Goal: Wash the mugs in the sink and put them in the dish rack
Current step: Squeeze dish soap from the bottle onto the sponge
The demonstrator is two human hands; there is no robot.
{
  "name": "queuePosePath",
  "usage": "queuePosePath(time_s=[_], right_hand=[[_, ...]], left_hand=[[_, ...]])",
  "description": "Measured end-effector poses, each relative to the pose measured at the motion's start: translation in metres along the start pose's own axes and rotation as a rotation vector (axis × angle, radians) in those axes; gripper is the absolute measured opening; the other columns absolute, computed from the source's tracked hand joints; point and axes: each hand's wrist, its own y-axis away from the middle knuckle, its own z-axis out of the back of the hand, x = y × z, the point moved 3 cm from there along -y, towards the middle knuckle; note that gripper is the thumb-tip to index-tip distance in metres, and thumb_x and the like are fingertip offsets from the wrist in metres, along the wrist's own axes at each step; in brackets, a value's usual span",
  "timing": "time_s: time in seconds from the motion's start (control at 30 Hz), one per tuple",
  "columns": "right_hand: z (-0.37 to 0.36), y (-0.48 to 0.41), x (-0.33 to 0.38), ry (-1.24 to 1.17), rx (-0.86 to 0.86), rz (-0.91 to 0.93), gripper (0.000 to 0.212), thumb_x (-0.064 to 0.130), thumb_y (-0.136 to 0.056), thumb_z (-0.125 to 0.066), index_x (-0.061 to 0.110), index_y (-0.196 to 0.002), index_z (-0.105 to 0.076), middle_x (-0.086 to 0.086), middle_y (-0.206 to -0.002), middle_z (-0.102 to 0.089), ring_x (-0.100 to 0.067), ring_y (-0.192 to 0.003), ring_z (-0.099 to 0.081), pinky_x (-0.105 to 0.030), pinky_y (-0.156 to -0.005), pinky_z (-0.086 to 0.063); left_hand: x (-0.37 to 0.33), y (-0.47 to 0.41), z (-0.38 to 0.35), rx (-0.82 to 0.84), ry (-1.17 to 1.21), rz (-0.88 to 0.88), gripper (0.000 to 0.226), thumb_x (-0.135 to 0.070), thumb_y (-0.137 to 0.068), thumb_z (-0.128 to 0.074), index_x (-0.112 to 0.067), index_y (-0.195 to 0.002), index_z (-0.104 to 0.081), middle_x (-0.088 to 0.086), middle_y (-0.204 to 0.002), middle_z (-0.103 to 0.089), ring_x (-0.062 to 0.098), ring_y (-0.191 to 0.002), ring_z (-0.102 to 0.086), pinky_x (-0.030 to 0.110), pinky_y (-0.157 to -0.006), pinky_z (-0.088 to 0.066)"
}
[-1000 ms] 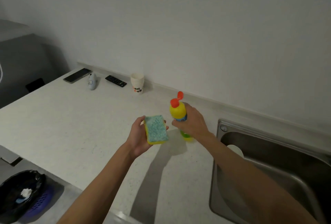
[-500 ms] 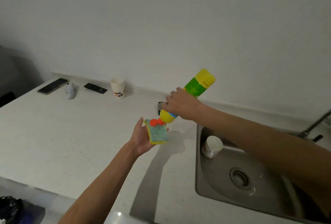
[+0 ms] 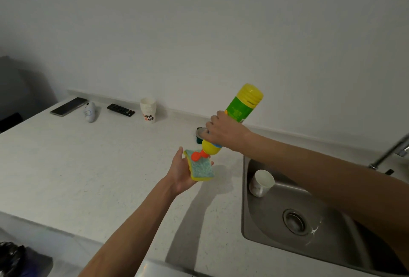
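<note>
At the lower left corner of the frame lies a black bag [image 3: 8,256]. Along the back of the white counter [image 3: 88,166], in the upper left, sit a phone [image 3: 69,106], a small white gadget [image 3: 90,112], a remote [image 3: 120,110] and a stack of paper cups [image 3: 148,109]. Near the centre, the left hand [image 3: 180,172] cradles a sponge [image 3: 201,170] above the counter, thumb on its left edge and fingers curled beneath it, its blue-green face turned up. Just above, the right hand [image 3: 223,131] grips a yellow-green bottle [image 3: 238,112], fingers wrapped round its body near the neck. The bottle is tipped upside down, slanting towards the upper right, and its open orange cap [image 3: 195,156] touches the sponge. Behind the right hand a small round tin [image 3: 199,136] stands on the counter, partly hidden. At the right of the frame is the steel sink [image 3: 345,252], with the drain [image 3: 295,221] in its floor. A white mug [image 3: 262,182] lies tilted in the sink's upper left corner, against the wall, mouth facing up. The tap [image 3: 389,152] juts in from the right edge.
</note>
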Motion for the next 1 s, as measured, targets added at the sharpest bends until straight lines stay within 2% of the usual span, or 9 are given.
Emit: queuePosePath(time_s=[0.13,0.27,0.33,0.47,0.53,0.6,0.67,0.73,1.0], right_hand=[[-0.008,0.003,-0.001,-0.105,0.003,-0.030,0.051,0.019,-0.085,-0.068,0.017,-0.128,-0.041,-0.010,-0.117,-0.056,-0.028,-0.102,-0.057,-0.038,-0.083,-0.042],[-0.031,0.011,-0.009,-0.611,0.098,-0.195,0.065,0.035,-0.081,-0.069,0.026,-0.136,-0.036,-0.003,-0.114,-0.058,-0.024,-0.098,-0.059,-0.032,-0.072,-0.039],[-0.043,0.013,-0.007,-0.718,0.165,-0.169,0.068,0.040,-0.078,-0.071,0.027,-0.136,-0.037,-0.002,-0.112,-0.060,-0.023,-0.095,-0.060,-0.031,-0.072,-0.044],[-0.060,0.013,-0.001,-0.734,0.216,-0.134,0.067,0.040,-0.079,-0.072,0.026,-0.134,-0.038,-0.002,-0.111,-0.061,-0.019,-0.092,-0.059,-0.030,-0.074,-0.048],[-0.063,0.011,-0.002,-0.730,0.194,-0.124,0.066,0.039,-0.079,-0.072,0.026,-0.134,-0.039,-0.002,-0.110,-0.061,-0.019,-0.092,-0.059,-0.030,-0.075,-0.049],[-0.064,0.008,-0.002,-0.717,0.173,-0.115,0.066,0.039,-0.079,-0.071,0.026,-0.134,-0.038,-0.002,-0.109,-0.060,-0.019,-0.091,-0.060,-0.033,-0.078,-0.052],[-0.066,0.006,-0.002,-0.720,0.161,-0.110,0.067,0.039,-0.079,-0.070,0.026,-0.136,-0.037,-0.003,-0.109,-0.060,-0.020,-0.091,-0.059,-0.034,-0.079,-0.053],[-0.068,0.003,-0.001,-0.725,0.142,-0.106,0.067,0.038,-0.080,-0.070,0.026,-0.137,-0.036,-0.002,-0.109,-0.060,-0.019,-0.092,-0.059,-0.034,-0.078,-0.052],[-0.073,-0.001,0.002,-0.694,0.107,-0.096,0.065,0.036,-0.081,-0.069,0.025,-0.136,-0.038,-0.002,-0.108,-0.061,-0.019,-0.091,-0.059,-0.031,-0.077,-0.050]], left_hand=[[0.001,0.001,0.003,-0.009,0.013,0.002,0.075,-0.060,-0.098,-0.017,-0.004,-0.145,-0.036,0.023,-0.145,-0.043,0.038,-0.134,-0.040,0.052,-0.105,-0.030],[0.000,0.001,0.008,0.020,0.030,-0.010,0.074,-0.062,-0.097,-0.018,-0.006,-0.141,-0.041,0.021,-0.132,-0.053,0.038,-0.124,-0.048,0.052,-0.105,-0.032],[-0.003,0.001,0.011,0.031,0.043,-0.016,0.071,-0.062,-0.097,-0.019,-0.008,-0.136,-0.044,0.022,-0.136,-0.050,0.039,-0.128,-0.045,0.053,-0.105,-0.031],[-0.008,0.001,0.011,0.060,0.052,-0.023,0.071,-0.062,-0.097,-0.022,-0.004,-0.116,-0.057,0.023,-0.127,-0.056,0.039,-0.119,-0.052,0.053,-0.100,-0.036],[-0.008,0.001,0.010,0.077,0.068,-0.026,0.070,-0.062,-0.097,-0.023,-0.004,-0.112,-0.058,0.021,-0.128,-0.055,0.037,-0.119,-0.051,0.052,-0.099,-0.040],[-0.008,0.002,0.008,0.095,0.080,-0.025,0.070,-0.063,-0.096,-0.023,-0.005,-0.120,-0.054,0.020,-0.135,-0.050,0.036,-0.119,-0.050,0.051,-0.098,-0.040],[-0.008,0.002,0.006,0.102,0.073,-0.019,0.074,-0.065,-0.095,-0.020,-0.008,-0.137,-0.043,0.021,-0.143,-0.045,0.038,-0.121,-0.050,0.053,-0.102,-0.036],[-0.007,0.002,0.005,0.102,0.063,-0.012,0.078,-0.066,-0.095,-0.019,-0.008,-0.146,-0.033,0.022,-0.147,-0.041,0.039,-0.126,-0.046,0.054,-0.106,-0.031],[-0.007,-0.001,0.002,0.096,0.026,-0.017,0.082,-0.067,-0.094,-0.019,-0.007,-0.148,-0.032,0.022,-0.144,-0.045,0.037,-0.127,-0.048,0.052,-0.103,-0.035]])
